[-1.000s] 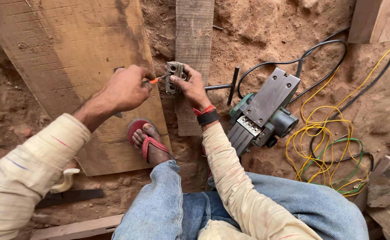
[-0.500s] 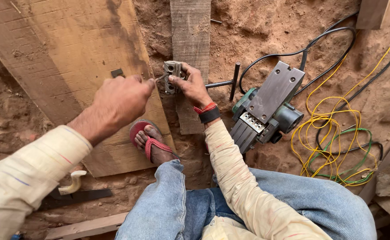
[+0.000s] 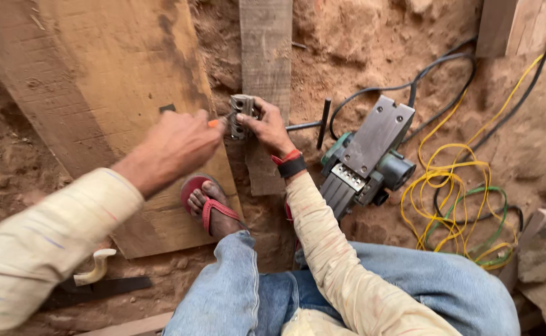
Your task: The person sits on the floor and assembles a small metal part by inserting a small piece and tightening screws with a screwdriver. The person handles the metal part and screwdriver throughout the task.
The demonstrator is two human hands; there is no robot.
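Observation:
My right hand [image 3: 268, 127] grips a small grey metal block [image 3: 242, 116] and steadies it on the edge between a wide wooden plank [image 3: 98, 93] and a narrow board [image 3: 266, 56]. A red band and a black band circle that wrist. My left hand [image 3: 176, 146] is closed around a small screwdriver with an orange handle [image 3: 215, 122]; its tip touches the metal block. Both sleeves are pale cream.
An electric hand planer [image 3: 366, 155] lies upside down to the right on sandy ground, beside coils of yellow and green cable [image 3: 459, 205] and a black cord [image 3: 403, 84]. My foot in a red sandal [image 3: 207, 205] rests on the plank. A saw with a cream handle [image 3: 95, 270] lies lower left.
My left arm has swung nearer the camera and lower left, while the screwdriver tip stays at the block. My right hand keeps its hold. The view has shifted slightly.

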